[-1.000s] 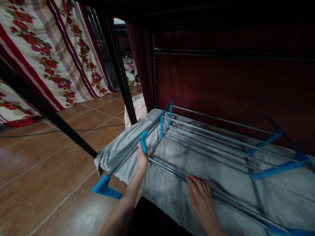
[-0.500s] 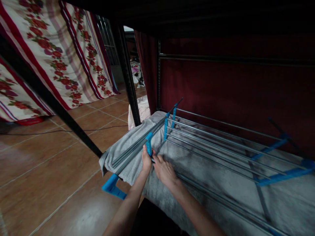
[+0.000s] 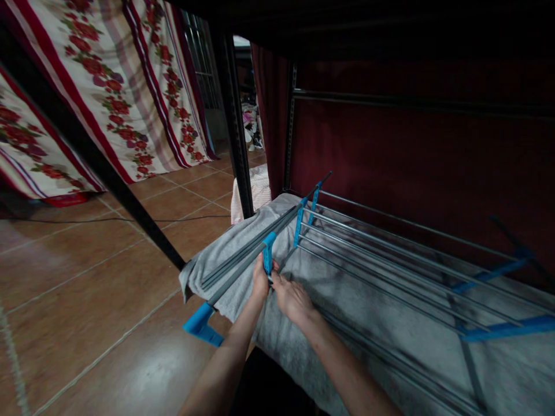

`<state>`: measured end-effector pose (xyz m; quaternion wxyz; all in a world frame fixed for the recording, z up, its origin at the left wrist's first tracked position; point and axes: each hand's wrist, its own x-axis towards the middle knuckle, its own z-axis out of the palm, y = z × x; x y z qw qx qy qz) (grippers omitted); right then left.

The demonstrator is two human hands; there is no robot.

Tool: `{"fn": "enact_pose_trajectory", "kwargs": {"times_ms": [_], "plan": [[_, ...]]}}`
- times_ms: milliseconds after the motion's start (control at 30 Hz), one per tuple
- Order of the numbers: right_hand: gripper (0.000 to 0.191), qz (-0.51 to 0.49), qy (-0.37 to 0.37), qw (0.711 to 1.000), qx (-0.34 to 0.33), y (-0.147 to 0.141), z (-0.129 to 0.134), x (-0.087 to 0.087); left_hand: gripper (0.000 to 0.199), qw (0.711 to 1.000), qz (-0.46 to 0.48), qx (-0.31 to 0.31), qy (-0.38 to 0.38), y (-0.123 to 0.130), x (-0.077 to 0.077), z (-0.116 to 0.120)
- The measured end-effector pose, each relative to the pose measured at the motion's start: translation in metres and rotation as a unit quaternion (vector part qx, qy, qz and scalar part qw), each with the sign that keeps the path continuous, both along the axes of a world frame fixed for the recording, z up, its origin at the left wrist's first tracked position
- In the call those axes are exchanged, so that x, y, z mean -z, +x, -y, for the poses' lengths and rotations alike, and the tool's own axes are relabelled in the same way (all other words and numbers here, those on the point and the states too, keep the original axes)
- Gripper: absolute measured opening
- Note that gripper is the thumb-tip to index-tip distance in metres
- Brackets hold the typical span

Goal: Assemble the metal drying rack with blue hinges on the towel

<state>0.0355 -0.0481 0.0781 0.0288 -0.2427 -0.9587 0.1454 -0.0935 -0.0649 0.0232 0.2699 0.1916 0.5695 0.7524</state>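
A metal clothes drying rack (image 3: 390, 252) with blue plastic brackets lies on a grey blanket (image 3: 359, 381). My left hand (image 3: 261, 282) is closed around the lower part of one blue bracket (image 3: 268, 249). Beside it, my right hand (image 3: 293, 297) has its fingers pinched at that bracket's bottom end, where a metal rod seems to meet it; the fingertips partly hide the spot. Thin grey tubes (image 3: 243, 257) run along the rack's left side, next to the bracket. One tube ends in a blue plastic foot (image 3: 202, 325) that juts out past the blanket's edge.
Black metal posts (image 3: 236, 127) frame the bed-like platform, and a slanted bar (image 3: 104, 167) crosses at left. A dark red cloth (image 3: 411, 167) hangs behind. Beyond lie a brown tiled floor (image 3: 108, 289), a cable (image 3: 186, 219) and a floral curtain (image 3: 130, 98).
The view has shifted slightly, so the scene sits a little further right. Both hands stay at the same blue bracket, with the right fingers slightly moved.
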Motion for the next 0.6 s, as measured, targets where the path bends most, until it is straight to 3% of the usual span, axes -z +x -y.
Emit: {"fn": "enact_pose_trajectory", "kwargs": {"times_ms": [233, 433, 600], "plan": [[0.048, 0.015, -0.024, 1.000, -0.010, 0.001, -0.002, -0.011, 0.067, 0.999, 0.041, 0.001, 0.003, 0.000, 0.000, -0.003], [0.045, 0.033, -0.013, 0.999, 0.024, -0.004, 0.002, -0.012, 0.068, 0.999, 0.041, -0.022, 0.009, -0.002, 0.001, -0.006], [0.044, 0.030, -0.022, 0.999, 0.015, -0.003, -0.003, -0.013, 0.069, 0.998, 0.044, -0.034, 0.011, -0.001, 0.000, -0.007]]}}
